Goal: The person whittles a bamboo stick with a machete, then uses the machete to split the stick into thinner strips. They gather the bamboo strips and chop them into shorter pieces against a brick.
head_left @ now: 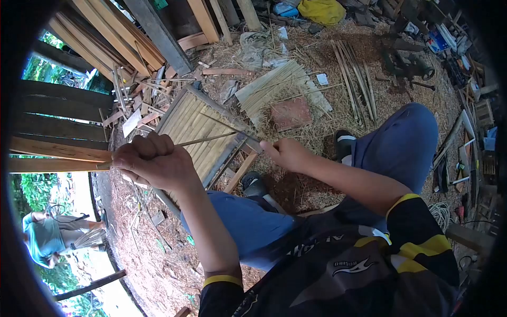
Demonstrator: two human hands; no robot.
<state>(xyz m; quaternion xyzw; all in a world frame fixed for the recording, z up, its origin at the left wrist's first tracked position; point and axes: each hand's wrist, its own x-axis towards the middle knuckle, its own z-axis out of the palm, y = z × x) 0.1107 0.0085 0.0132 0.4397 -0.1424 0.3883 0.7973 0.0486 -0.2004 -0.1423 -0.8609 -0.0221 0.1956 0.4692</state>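
My left hand (154,161) is closed in a fist around a thin wooden strip (208,139), raised on the left. The strip runs rightward from my fist to the blade of a knife (251,140). Closed on the knife's handle end, my right hand (289,155) has its thumb stretched along it; the handle is mostly hidden by the fingers. Strip and blade meet over a low bench of bamboo slats (185,121) with a dark frame. A thin dark length slants up-left from that meeting point across the slats.
A slatted mat (259,87) and a reddish square block (290,113) lie on the shaving-covered ground. Long thin strips (355,79) lie beyond. Planks (100,31) lean at upper left. A person (60,232) is outside at left. My bent knee (404,137) rises at right.
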